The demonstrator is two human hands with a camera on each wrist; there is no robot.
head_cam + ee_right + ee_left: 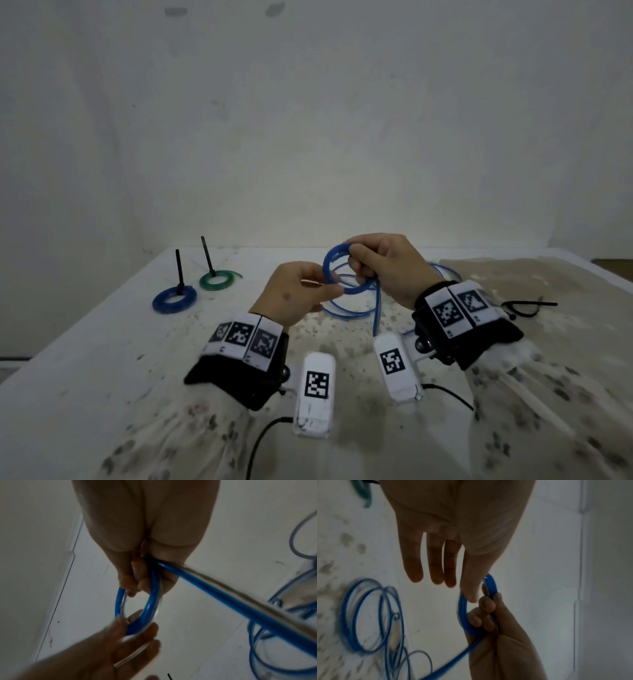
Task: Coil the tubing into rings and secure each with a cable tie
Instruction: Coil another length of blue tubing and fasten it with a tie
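A small ring of blue tubing (327,265) hangs above the table between both hands. My right hand (359,270) grips its far side with curled fingers (142,584), and the tube's long tail (240,601) runs out of that fist. At the ring's near edge (120,601), my left hand (337,291) pinches it; the other fingers (414,566) stay straight. More of the same tubing lies in loose loops (346,313) on the table under the hands. In the left wrist view these loops (347,622) lie to the left of the ring (462,605).
A tied blue coil (174,299) and a tied green coil (215,279) lie at the back left of the stained white table (102,342), each with a black tie tail standing up. Loose black cable ties (527,306) lie to the right. A wall rises behind the table.
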